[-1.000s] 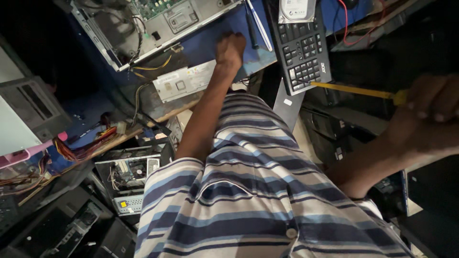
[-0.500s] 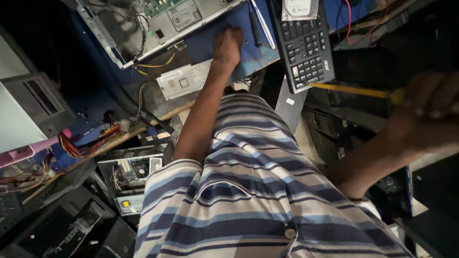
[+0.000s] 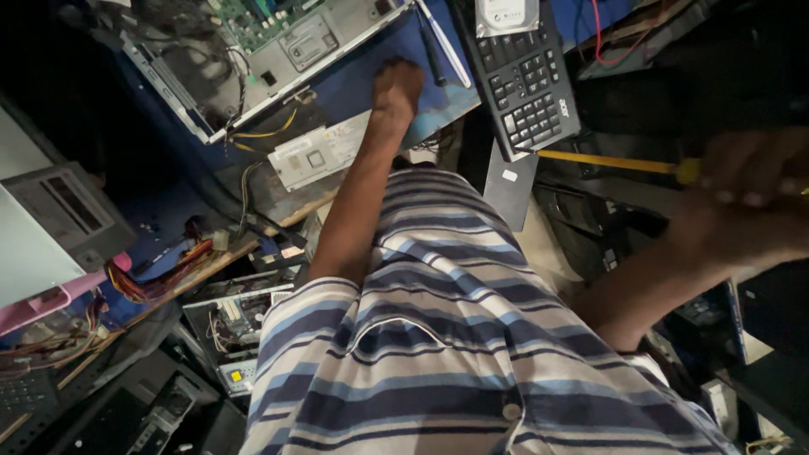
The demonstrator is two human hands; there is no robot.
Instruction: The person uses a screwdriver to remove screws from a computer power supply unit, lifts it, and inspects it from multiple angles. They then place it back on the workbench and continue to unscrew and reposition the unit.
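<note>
Left hand: the left hand (image 3: 398, 84) is stretched out ahead, curled into a fist and pressed down on the blue surface (image 3: 371, 80); nothing shows inside it, fingers together.
Right hand: the right hand (image 3: 746, 198) is up close to the camera at the right edge, blurred, fingers clamped round the handle of a yellow screwdriver (image 3: 615, 162).
Screwdriver: its yellow shaft runs level to the left from the right hand, and the tip sits just beside the near right corner of the keyboard; touching or not, I cannot tell.
Keyboard: a black keyboard (image 3: 522, 80) lies at the right edge of the blue surface, near end hanging over the front edge.
Hard drive: a silver hard drive (image 3: 506, 15) lies on the far end of the keyboard.
Computer case: an opened grey computer case (image 3: 253, 59) lies on its side at the far left of the surface, green board and loose cables showing inside, well left of the left hand.
Power supply: a pale power supply box (image 3: 316, 156) with yellow wires sits at the near edge of the surface, just left of the left forearm.
Pens: two slim tools, one dark and one pale (image 3: 442, 42), lie between the left hand and the keyboard.
Below the surface: more open cases and boards (image 3: 232, 324) crowd the floor on the left, with a bundle of red and orange wires (image 3: 147, 278).
</note>
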